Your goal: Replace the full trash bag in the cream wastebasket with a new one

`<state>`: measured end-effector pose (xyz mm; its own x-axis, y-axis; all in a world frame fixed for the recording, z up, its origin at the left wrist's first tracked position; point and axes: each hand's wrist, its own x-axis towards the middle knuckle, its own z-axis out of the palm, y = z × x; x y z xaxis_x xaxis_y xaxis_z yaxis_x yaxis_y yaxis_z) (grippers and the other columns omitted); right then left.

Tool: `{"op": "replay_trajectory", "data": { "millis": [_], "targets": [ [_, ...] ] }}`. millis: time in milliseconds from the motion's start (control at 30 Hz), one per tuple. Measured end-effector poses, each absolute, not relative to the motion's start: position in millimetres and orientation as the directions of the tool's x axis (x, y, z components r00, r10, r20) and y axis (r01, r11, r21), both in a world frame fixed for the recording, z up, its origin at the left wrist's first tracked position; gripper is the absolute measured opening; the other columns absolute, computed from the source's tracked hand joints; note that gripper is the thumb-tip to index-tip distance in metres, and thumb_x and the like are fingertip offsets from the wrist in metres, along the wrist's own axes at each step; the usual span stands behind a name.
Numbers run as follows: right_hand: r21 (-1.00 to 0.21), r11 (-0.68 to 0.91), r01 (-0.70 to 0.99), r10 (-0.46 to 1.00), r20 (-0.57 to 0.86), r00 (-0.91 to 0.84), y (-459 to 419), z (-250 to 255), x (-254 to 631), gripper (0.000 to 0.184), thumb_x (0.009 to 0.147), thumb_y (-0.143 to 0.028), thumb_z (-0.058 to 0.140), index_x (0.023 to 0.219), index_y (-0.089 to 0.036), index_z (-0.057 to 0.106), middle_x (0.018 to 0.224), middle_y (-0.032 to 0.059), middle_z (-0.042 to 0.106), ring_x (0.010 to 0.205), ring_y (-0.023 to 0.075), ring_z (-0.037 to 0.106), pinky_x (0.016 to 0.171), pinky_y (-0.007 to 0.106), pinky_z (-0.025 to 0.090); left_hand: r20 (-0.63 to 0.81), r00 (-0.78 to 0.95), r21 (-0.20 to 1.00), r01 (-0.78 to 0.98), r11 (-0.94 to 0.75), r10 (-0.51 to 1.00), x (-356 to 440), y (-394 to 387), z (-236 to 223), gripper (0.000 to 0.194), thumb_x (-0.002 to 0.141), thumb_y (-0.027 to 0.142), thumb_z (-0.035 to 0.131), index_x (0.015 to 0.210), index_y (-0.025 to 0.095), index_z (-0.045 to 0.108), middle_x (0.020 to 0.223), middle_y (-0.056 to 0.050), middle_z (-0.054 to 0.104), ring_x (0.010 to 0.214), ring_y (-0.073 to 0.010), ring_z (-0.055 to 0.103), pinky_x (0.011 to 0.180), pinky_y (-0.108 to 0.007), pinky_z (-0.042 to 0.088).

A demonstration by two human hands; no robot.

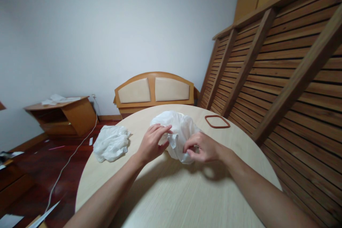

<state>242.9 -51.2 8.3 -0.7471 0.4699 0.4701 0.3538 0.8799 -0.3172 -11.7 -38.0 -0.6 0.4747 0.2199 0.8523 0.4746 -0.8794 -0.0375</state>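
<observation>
A white plastic bag, puffed out and wrinkled, rests on the round light-wood table in front of me. What it contains, if anything, is hidden. At its left side my left hand touches the bag, thumb and fingers apart around a loose flap. My right hand is at the bag's lower right, its fingers curled and pinching the plastic edge. Further left on the table lies a second crumpled white plastic bag. A reddish-brown rounded square frame lies flat to the right of my right hand.
Behind the table stands a wooden headboard with cream panels. Slatted wooden panels lean along the right. At the left are a low wooden cabinet with papers on top and a white cable across the dark red floor.
</observation>
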Motion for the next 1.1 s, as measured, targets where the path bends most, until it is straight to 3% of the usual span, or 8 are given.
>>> {"op": "replay_trajectory", "data": {
  "millis": [167,267,367,500,600,900,1000,1100],
  "targets": [
    [0.001,0.926,0.377,0.261,0.718,-0.645,-54,12,237,0.005,0.085,-0.026,0.065,0.083,-0.021,0.066,0.069,0.0003,0.070,0.064,0.0171,0.066,0.065,0.031,0.047,0.852,0.484,-0.072,0.486,-0.871,0.200,-10,-40,1,0.036,0.089,0.015,0.061,0.124,0.022,0.054,0.090,-0.004,0.076,0.085,-0.0199,0.069,0.092,-0.042,0.054],
    [0.111,0.900,0.421,0.153,0.824,-0.545,-56,14,233,0.033,0.084,-0.042,0.072,0.106,-0.020,0.061,0.098,0.0095,0.073,0.089,0.0239,0.068,0.077,0.038,0.050,0.845,0.501,-0.095,0.485,-0.870,0.187,-8,-42,3,0.032,0.089,0.017,0.062,0.120,0.021,0.055,0.088,-0.003,0.076,0.081,-0.0191,0.070,0.092,-0.041,0.054],
    [0.163,0.896,0.413,0.120,0.806,-0.580,-57,14,228,0.054,0.084,-0.048,0.073,0.126,-0.021,0.053,0.121,0.0137,0.068,0.106,0.0264,0.064,0.087,0.042,0.049,0.845,0.509,-0.125,0.487,-0.865,0.165,-6,-43,4,0.028,0.089,0.017,0.061,0.116,0.021,0.056,0.090,-0.004,0.076,0.080,-0.0189,0.070,0.090,-0.041,0.055],
    [0.210,0.896,0.392,0.088,0.780,-0.620,-55,13,223,0.026,0.091,-0.028,0.068,0.114,-0.022,0.060,0.103,0.0057,0.073,0.095,0.0219,0.066,0.084,0.038,0.049,0.843,0.515,-0.129,0.473,-0.872,0.155,-5,-44,4,0.027,0.090,0.018,0.061,0.116,0.021,0.055,0.089,-0.004,0.077,0.079,-0.0185,0.071,0.091,-0.042,0.055],
    [0.194,0.894,0.404,0.092,0.803,-0.589,-52,13,224,0.011,0.092,-0.019,0.064,0.102,-0.022,0.062,0.091,0.0024,0.074,0.086,0.0198,0.065,0.080,0.036,0.048,0.845,0.513,-0.127,0.471,-0.873,0.153,-5,-45,4,0.025,0.091,0.021,0.063,0.115,0.022,0.056,0.091,-0.005,0.077,0.081,-0.0187,0.072,0.092,-0.042,0.056],
    [-0.045,0.841,0.540,0.264,0.904,-0.336,-39,11,251,0.014,0.088,-0.013,0.056,0.095,-0.022,0.063,0.079,0.0025,0.067,0.074,0.0207,0.061,0.073,0.037,0.047,0.858,0.453,-0.015,0.492,-0.871,0.241,-11,-43,5,0.040,0.090,0.017,0.062,0.128,0.022,0.052,0.114,-0.011,0.071,0.107,-0.0246,0.067,0.094,-0.045,0.056],
    [-0.150,0.790,0.595,0.394,0.867,-0.304,-33,8,259,0.013,0.087,-0.017,0.057,0.096,-0.022,0.065,0.081,0.0032,0.067,0.077,0.0222,0.062,0.075,0.039,0.048,0.855,0.436,0.002,0.536,-0.844,0.279,-13,-39,3,0.039,0.090,0.016,0.062,0.128,0.022,0.053,0.119,-0.012,0.069,0.113,-0.0255,0.065,0.097,-0.046,0.054],
    [-0.169,0.782,0.600,0.439,0.832,-0.339,-30,5,260,0.017,0.088,-0.021,0.060,0.104,-0.023,0.064,0.094,0.0058,0.069,0.089,0.0252,0.064,0.084,0.043,0.050,0.856,0.432,-0.007,0.561,-0.828,0.285,-14,-35,0,0.030,0.092,0.017,0.062,0.121,0.022,0.058,0.116,-0.011,0.070,0.110,-0.0246,0.066,0.094,-0.044,0.055]
  ]
}}
